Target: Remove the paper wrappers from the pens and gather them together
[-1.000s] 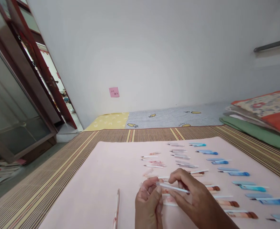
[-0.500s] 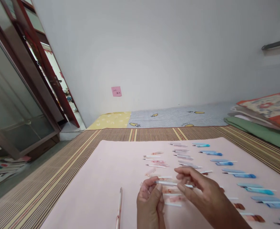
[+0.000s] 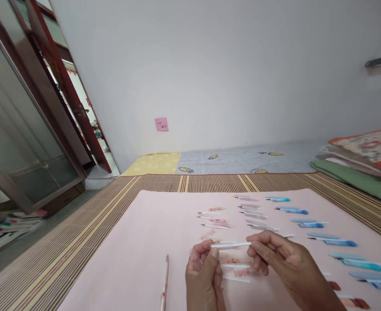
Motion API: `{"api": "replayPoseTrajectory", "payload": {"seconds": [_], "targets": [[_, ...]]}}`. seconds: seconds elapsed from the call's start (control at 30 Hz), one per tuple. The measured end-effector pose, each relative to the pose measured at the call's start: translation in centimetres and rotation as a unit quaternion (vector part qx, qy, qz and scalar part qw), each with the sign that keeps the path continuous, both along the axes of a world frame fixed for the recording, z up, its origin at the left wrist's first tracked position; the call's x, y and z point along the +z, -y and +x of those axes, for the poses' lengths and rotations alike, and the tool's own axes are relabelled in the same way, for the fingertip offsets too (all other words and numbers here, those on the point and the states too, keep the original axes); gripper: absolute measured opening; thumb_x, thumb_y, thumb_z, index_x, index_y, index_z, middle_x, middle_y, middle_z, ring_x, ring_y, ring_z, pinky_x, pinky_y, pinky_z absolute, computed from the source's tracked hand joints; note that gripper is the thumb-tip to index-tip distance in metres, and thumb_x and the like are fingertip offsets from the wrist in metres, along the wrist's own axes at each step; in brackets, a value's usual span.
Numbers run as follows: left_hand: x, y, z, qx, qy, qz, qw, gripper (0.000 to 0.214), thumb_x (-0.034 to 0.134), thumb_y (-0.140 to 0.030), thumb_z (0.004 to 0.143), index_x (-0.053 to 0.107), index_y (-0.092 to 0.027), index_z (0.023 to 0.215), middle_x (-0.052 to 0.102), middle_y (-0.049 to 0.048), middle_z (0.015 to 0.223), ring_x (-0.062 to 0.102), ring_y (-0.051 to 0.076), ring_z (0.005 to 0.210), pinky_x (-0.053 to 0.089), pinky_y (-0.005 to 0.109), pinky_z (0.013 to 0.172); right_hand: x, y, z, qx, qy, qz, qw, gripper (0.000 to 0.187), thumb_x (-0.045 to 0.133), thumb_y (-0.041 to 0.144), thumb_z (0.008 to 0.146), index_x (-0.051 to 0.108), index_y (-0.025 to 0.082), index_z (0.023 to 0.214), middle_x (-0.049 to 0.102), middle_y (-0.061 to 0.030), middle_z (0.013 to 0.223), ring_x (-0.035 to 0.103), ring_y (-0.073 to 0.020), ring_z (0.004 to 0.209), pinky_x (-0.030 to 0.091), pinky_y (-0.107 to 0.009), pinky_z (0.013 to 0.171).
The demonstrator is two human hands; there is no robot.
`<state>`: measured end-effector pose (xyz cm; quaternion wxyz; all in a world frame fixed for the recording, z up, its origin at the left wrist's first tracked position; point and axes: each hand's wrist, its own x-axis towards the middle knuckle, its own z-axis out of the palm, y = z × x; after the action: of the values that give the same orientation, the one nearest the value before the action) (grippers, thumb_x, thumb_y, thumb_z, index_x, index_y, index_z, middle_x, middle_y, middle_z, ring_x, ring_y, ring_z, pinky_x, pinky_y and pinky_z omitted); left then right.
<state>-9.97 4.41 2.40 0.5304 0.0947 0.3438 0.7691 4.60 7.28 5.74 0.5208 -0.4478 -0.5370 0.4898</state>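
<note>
My left hand [image 3: 203, 274] and my right hand [image 3: 283, 261] together hold a thin white pen refill [image 3: 229, 245] level above a pink sheet [image 3: 138, 250]. Left fingers pinch its left end, right fingers pinch its right end. Under the hands lie pink pen parts [image 3: 232, 261]. Rows of pen pieces lie beyond: pink ones [image 3: 214, 220], grey ones [image 3: 251, 214] and blue ones [image 3: 310, 224]. A whole pink pen [image 3: 164, 283] lies alone to the left of my left hand.
The pink sheet rests on a striped mat [image 3: 89, 216]. Folded blankets [image 3: 359, 166] are stacked at the right. A checked and yellow sheet [image 3: 222, 162] lies by the white wall. A glass door [image 3: 21, 129] and stacked books [image 3: 11, 222] are at the left.
My right hand slid rightward along the white refill toward its end, and the refill turned from slanted to level. The camera view shifted slightly.
</note>
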Motion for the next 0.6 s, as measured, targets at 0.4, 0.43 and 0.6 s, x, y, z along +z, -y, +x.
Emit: {"api": "replayPoseTrajectory", "payload": {"seconds": [0.4,0.43,0.6], "targets": [[0.9,-0.2,-0.7,-0.020,0.171,-0.034,0.984,0.007,0.070,-0.004,0.079,0.071,-0.011,0.081,0.065,0.0035,0.076,0.061,0.008,0.062,0.046,0.016,0.053,-0.4,0.5,-1.6,0.052,0.033,0.009,0.998,0.035,0.063,0.054,0.082,0.063,0.019,0.079,0.059,0.0016,0.060,0.052,-0.0139,0.054,0.042,-0.025,0.053],[1.0,-0.3,-0.7,-0.006,0.187,-0.045,0.981,0.013,0.063,0.000,0.082,0.071,-0.010,0.081,0.067,0.0048,0.079,0.063,0.009,0.065,0.047,0.017,0.055,-0.6,0.8,-2.0,0.065,0.056,0.013,0.996,0.032,0.063,0.050,0.082,0.061,0.019,0.074,0.056,0.0027,0.059,0.051,-0.0131,0.054,0.041,-0.024,0.053],[1.4,0.0,-0.8,-0.071,0.226,-0.045,0.971,0.015,0.059,-0.017,0.090,0.071,-0.015,0.081,0.068,0.0049,0.074,0.063,0.015,0.060,0.050,0.025,0.057,-1.8,2.2,-4.4,0.103,0.175,0.086,0.975,0.007,0.064,0.026,0.076,0.059,0.021,0.075,0.059,0.0033,0.070,0.052,-0.0124,0.061,0.040,-0.022,0.057]]}}
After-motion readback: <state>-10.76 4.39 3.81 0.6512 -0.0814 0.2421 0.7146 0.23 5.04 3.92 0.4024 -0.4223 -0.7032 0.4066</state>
